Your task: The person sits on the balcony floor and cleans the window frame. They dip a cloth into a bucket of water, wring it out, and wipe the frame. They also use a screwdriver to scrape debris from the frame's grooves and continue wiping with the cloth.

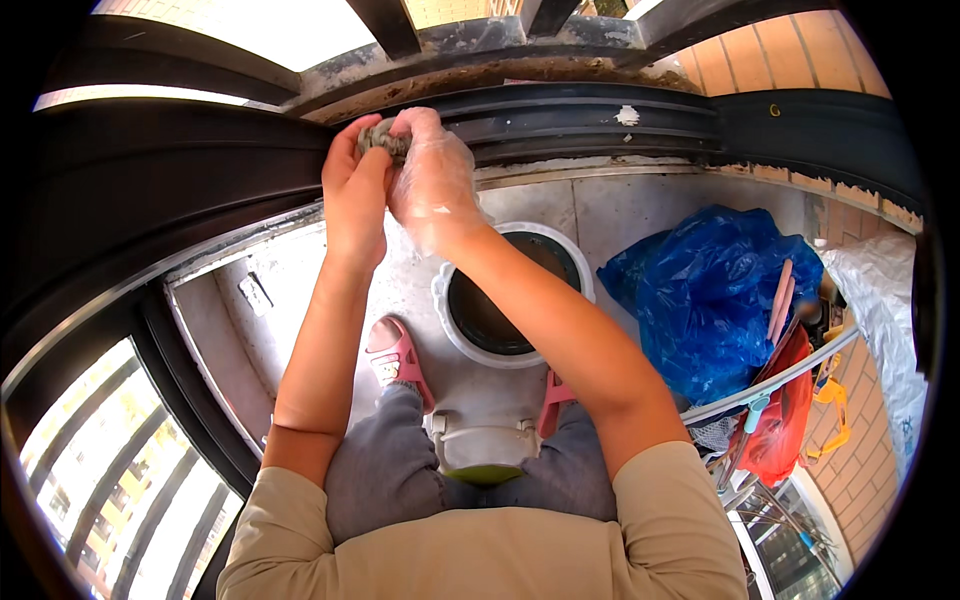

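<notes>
Gripping a grey wad of cloth (383, 137) at the dark window rail (560, 120), both hands closed on it.
Left hand (355, 190) bare, right hand (432, 175) in a thin clear glove, fingers curled tight. Best kept pressed firmly; white bucket (455, 335) below, blue bag (700, 290) right.

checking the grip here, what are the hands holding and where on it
Both hands hold one small grey-brown wad, maybe a dirty rag: the bare left hand pinches its left side, the plastic-gloved right hand its right side.
</notes>
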`<state>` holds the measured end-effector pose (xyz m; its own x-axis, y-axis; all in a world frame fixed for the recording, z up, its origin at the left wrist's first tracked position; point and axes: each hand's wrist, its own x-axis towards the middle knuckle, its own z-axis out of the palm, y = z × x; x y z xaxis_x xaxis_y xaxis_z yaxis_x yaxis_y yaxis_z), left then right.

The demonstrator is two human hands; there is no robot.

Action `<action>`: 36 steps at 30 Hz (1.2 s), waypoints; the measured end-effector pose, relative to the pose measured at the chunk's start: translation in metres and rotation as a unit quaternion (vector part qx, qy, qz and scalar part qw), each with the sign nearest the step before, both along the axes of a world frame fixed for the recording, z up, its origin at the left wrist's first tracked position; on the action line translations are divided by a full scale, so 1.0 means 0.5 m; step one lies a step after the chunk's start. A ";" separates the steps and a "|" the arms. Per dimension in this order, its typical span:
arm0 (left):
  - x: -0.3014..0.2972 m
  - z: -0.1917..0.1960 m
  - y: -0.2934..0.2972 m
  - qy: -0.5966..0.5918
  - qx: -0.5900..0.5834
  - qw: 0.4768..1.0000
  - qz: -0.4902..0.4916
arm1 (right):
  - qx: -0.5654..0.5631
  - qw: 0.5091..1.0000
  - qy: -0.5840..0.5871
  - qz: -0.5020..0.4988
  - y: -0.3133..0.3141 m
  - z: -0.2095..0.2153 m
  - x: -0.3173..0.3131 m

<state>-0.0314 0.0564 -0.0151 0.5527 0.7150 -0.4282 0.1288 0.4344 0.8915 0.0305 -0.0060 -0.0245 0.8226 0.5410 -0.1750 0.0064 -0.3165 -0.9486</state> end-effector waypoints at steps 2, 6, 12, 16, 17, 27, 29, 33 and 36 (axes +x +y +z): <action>0.015 0.033 -0.001 0.038 0.064 0.997 -0.027 | 0.084 0.989 0.119 -0.025 0.006 -0.024 -0.002; 0.001 0.001 -0.049 -0.027 0.112 0.992 -0.044 | 0.092 0.992 0.032 0.082 -0.078 -0.016 0.027; -0.024 0.017 -0.146 0.063 0.029 0.974 -0.216 | 0.223 0.846 0.484 0.012 -0.223 0.002 0.066; -0.043 0.040 -0.163 0.104 0.145 0.951 -0.254 | 0.117 0.881 0.455 -0.055 -0.280 -0.043 0.081; -0.050 0.032 -0.158 0.082 0.178 0.954 -0.229 | 0.111 0.884 0.450 -0.060 -0.277 -0.038 0.080; -0.071 -0.017 -0.083 -0.048 -0.288 0.927 -0.235 | 0.183 0.838 0.505 0.091 -0.277 0.001 0.086; -0.069 -0.012 -0.090 -0.028 -0.245 0.943 -0.222 | 0.136 0.867 0.473 0.083 -0.266 0.026 0.081; -0.074 -0.020 -0.082 -0.016 -0.196 0.967 -0.161 | -0.034 0.955 0.293 0.041 -0.267 0.002 0.084; -0.076 -0.012 -0.100 -0.009 -0.150 0.968 -0.201 | -0.075 0.969 0.209 0.110 -0.238 0.019 0.058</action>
<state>-0.0695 0.0062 -0.0209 0.7700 0.2850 -0.5709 0.3267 0.5925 0.7364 0.0597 -0.1249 -0.0149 0.5305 0.6382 -0.5580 -0.2857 -0.4852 -0.8264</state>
